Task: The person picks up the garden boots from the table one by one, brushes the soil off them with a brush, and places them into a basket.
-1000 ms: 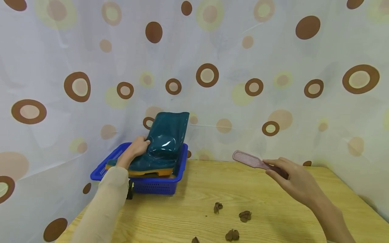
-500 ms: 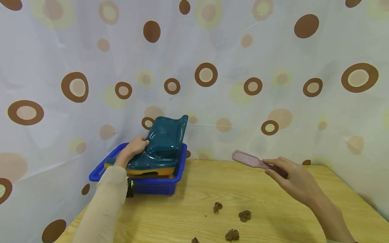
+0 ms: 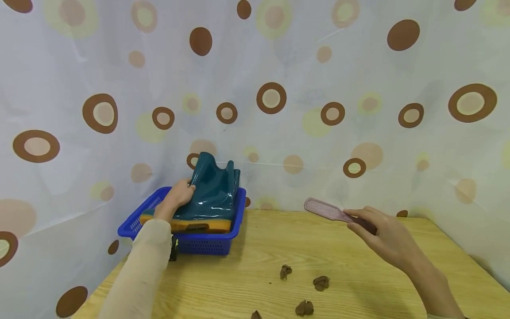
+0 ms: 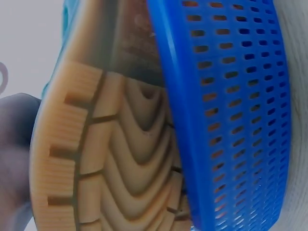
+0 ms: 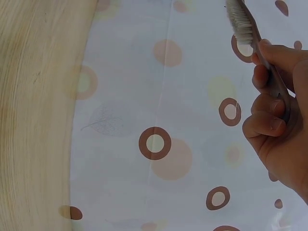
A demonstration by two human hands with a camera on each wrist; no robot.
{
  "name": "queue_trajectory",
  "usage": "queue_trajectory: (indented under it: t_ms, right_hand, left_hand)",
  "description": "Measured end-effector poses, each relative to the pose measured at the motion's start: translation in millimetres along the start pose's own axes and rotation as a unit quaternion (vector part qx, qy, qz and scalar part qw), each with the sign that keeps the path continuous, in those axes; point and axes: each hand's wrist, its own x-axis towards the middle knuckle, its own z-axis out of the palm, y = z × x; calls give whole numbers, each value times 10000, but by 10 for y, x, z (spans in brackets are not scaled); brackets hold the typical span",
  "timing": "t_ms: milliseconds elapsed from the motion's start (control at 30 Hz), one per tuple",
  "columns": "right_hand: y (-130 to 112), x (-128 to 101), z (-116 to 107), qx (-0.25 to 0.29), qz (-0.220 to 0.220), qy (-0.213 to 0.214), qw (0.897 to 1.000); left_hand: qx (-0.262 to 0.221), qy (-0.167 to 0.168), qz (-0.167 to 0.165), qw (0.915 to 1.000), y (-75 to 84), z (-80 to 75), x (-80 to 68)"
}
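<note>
Left grip (image 3: 180, 195): fingers curled onto the ankle/shaft of a dark teal rubber boot (image 3: 209, 195), pressing it down; boot sits in a blue perforated basket (image 3: 207, 244) at the far left of the counter (image 3: 358, 283), up against the spotted curtain (image 3: 279, 66). Boot shaft is crumpled/folded over at the top, tan sole facing the near side of the basket. Left wrist view: ridged tan sole (image 4: 120, 163) fills the frame, lying right against the blue basket wall (image 4: 236, 120); a finger shows blurred at the left edge. Beige sleeve (image 3: 139, 270) covers the left forearm.

Right grip (image 3: 388, 239): closed round the handle of a pinkish brush (image 3: 324, 209), held in the air above the counter, head pointing up-left twd the curtain, well apart from boot & basket. Right wrist view: fingers (image 5: 269, 118) wrapped on the brush handle, pale bristles (image 5: 240, 21) at the top, curtain behind.

Counter: light wood grain. Several small brown clumps (image 3: 321, 283) lie on it btwn the two arms, near the front edge — one just left of centre (image 3: 285, 271), another lower (image 3: 304, 308), a fourth cut off at the bottom of the frame. What they're made of: can't tell. Small dark object at the basket's near left corner, partly hidden by the sleeve.
</note>
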Motion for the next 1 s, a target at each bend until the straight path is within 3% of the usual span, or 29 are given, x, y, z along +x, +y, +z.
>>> queue_trajectory:
  t_ms: [133, 267, 400, 567, 700, 867, 1000]
  right_hand:
    - [11, 9, -15, -8, -49, 28, 10000]
    - [18, 17, -28, -39, -71, 32, 10000]
    - [23, -3, -27, -47, 18, -34, 10000]
    - [37, -17, -34, -38, 118, -83, 9999]
    - [44, -17, -40, -48, 166, -70, 9998]
    - [47, -24, -32, -25, 222, -102, 9997]
    - [50, -31, -59, -36, 379, -235, 9990]
  left_hand:
    - [322, 69, -339, 9989, -6, 81, 1]
    - [1121, 60, -512, 9924, 41, 198, -4]
    - [1618, 300, -279, 9860, 66, 251, -27]
    - [1868, 722, 214, 9795, 86, 278, -62]
    - [1954, 699, 480, 9771, 90, 314, -75]
    - [2236, 588, 532, 9715, 30, 385, -78]
    - [2300, 733, 727, 9677, 50, 447, -76]
